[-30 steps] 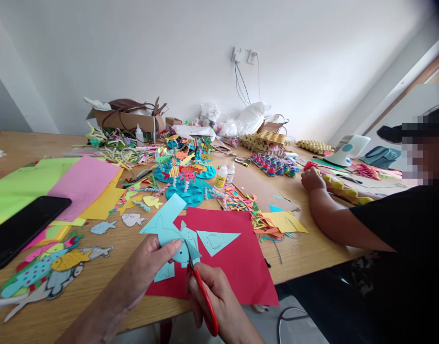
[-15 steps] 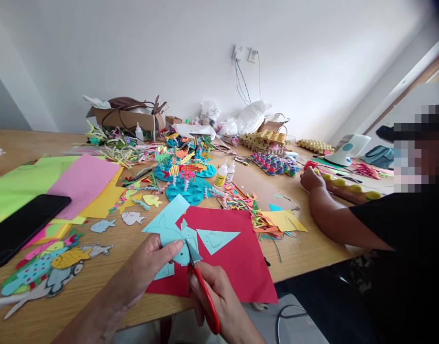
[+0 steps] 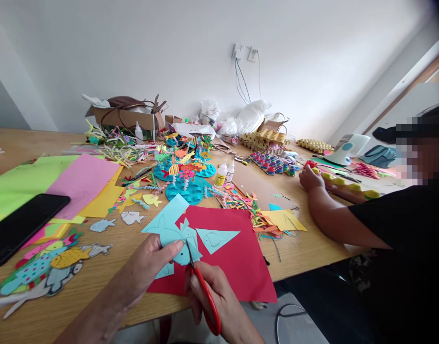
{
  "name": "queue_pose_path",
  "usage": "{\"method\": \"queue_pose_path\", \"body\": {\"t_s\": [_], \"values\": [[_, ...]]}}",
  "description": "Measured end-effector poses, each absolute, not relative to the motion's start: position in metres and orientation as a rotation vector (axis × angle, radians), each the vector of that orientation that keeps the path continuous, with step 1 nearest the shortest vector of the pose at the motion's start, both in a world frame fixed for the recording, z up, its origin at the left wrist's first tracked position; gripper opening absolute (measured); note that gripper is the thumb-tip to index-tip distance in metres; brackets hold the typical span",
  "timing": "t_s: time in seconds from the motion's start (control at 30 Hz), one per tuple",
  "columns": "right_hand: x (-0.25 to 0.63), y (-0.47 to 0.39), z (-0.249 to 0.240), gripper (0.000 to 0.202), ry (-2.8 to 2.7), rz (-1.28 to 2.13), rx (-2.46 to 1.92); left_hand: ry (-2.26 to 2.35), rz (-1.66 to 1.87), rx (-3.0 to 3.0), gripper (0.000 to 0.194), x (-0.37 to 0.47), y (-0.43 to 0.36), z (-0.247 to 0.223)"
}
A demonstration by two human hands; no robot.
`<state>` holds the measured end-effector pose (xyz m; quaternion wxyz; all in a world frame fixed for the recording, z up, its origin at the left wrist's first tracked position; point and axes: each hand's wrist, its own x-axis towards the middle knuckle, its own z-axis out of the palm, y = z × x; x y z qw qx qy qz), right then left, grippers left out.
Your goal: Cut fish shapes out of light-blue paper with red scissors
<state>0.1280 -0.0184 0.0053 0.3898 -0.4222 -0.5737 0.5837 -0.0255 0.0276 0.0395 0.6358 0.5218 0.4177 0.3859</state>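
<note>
My left hand (image 3: pixel 148 265) pinches a light blue paper sheet (image 3: pixel 167 224) with a drawn fish outline, held just above the table's near edge. My right hand (image 3: pixel 214 298) grips red-handled scissors (image 3: pixel 204 291), whose blades sit in the blue paper beside my left thumb. Under both lies a red paper sheet (image 3: pixel 237 260) with a loose light blue triangle (image 3: pixel 215 238) on it. A small blue offcut (image 3: pixel 165 271) rests below my left fingers.
A black phone (image 3: pixel 22 227) lies on pink, yellow and green sheets at left. Cut-out paper fish (image 3: pixel 43 267) lie near the front left. Blue fish models (image 3: pixel 185 174), glue bottles (image 3: pixel 221 176), scraps and boxes fill the middle. A seated person in black has a hand (image 3: pixel 309 179) on a yellow shape at right.
My hands, the scissors and the blue paper have barely shifted. The other person's hand has moved slightly left along the yellow shape.
</note>
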Motion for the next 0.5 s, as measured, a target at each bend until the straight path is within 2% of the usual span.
{"method": "queue_pose_path", "body": {"t_s": [0.5], "values": [[0.1318, -0.0188, 0.0061, 0.052, -1.432, 1.525, -1.051, 0.857, 0.868, 1.142, 0.03, -0.0304, 0.0296, 0.0372]]}}
